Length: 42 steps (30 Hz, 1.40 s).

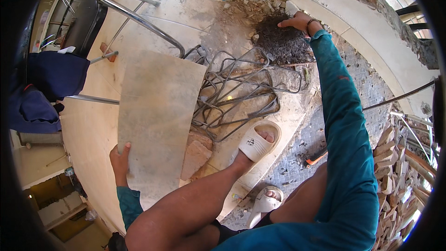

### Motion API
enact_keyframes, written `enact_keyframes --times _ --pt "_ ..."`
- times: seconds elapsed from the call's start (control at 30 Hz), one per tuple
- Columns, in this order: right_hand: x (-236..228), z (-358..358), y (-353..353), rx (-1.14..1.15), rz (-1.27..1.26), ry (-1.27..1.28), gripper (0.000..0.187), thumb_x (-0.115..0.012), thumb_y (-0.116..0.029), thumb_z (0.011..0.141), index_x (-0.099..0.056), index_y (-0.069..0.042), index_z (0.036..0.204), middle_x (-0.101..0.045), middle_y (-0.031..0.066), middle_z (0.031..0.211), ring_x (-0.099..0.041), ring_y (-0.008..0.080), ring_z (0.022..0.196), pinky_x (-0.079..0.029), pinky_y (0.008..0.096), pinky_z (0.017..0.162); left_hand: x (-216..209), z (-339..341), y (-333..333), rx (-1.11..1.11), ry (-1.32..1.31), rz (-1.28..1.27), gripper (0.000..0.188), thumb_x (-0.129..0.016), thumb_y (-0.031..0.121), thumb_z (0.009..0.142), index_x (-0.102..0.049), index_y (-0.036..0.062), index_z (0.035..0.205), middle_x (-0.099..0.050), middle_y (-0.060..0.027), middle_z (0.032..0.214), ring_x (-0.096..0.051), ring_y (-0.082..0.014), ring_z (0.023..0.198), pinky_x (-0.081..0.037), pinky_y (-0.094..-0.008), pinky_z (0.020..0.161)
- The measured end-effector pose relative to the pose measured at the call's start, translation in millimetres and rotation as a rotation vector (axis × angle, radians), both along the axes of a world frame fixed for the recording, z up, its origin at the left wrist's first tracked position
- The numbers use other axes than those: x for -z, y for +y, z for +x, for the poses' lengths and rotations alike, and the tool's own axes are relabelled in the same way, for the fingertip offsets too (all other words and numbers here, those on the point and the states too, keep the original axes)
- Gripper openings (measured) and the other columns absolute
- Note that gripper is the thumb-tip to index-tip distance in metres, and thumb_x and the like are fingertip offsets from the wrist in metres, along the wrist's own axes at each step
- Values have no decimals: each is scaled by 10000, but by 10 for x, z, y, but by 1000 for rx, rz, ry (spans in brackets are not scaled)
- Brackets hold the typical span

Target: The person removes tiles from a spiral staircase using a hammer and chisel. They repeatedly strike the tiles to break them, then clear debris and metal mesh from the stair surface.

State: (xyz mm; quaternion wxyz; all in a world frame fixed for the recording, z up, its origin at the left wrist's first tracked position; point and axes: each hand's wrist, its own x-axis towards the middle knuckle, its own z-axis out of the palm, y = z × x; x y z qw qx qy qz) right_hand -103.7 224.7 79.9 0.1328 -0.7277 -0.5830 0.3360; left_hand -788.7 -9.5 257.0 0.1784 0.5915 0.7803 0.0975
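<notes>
At the left, my left hand (120, 160) grips the lower left edge of a large flat beige-grey tile or board (160, 102), its thumb on the face. The board stands tilted in front of my knee. Far right, my right hand (296, 21) reaches out at the end of a teal sleeve, a beaded band on the wrist. Its fingers are closed at the top of a dark heap of thin, tangled wire-like pieces (283, 42); what they hold is hidden. Between the board and the heap lie several bent steel rod loops (237, 88).
A metal-legged chair (134, 18) with dark blue cloth (58, 76) stands left. Rubble (241, 7) lies along the far ledge. Below my right arm is an orange-and-black tool (316, 158); stacked broken pieces (390, 172) fill the right side. A reddish slab (196, 155) lies beside my sandalled foot.
</notes>
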Motion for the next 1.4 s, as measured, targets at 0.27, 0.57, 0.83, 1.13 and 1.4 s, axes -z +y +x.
enact_keyframes --times 0.27,0.57,0.83,1.13,1.4 --pt "-47 -15 -4 23 -134 0 1088 -848 -582 592 -473 110 1343 -542 279 1344 -549 394 1224 -464 429 1008 -52 34 -37 71 -18 35 417 -691 321 913 -675 -68 1061 -725 -174 967 -675 -244 890 -509 -357 841" --pt "12 -55 -208 76 103 26 954 -838 -507 614 -510 58 1308 -579 262 1278 -575 400 1164 -485 438 959 -139 132 -11 94 108 -34 442 -668 326 922 -655 -72 1114 -714 -210 1037 -680 -307 969 -500 -383 889" --pt "-129 -169 -405 146 212 24 966 -838 -464 586 -496 49 1329 -624 254 1204 -609 402 1124 -515 421 927 -159 308 245 189 116 -72 442 -674 351 921 -674 -68 1060 -722 -194 966 -681 -270 873 -511 -364 819" --pt "-486 -11 -955 401 323 135 893 -829 -454 581 -570 62 1262 -640 263 1193 -619 397 1129 -516 411 959 -165 596 676 328 108 -159 485 -689 402 901 -692 -77 979 -723 -182 857 -681 -241 765 -523 -366 717" --pt "-1228 1156 -2202 432 312 665 354 -709 -219 787 -677 -17 1075 -680 60 917 -624 138 821 -508 273 720 -195 765 919 294 68 -419 426 -662 321 924 -685 -92 1024 -722 -187 880 -693 -219 799 -542 -345 696"
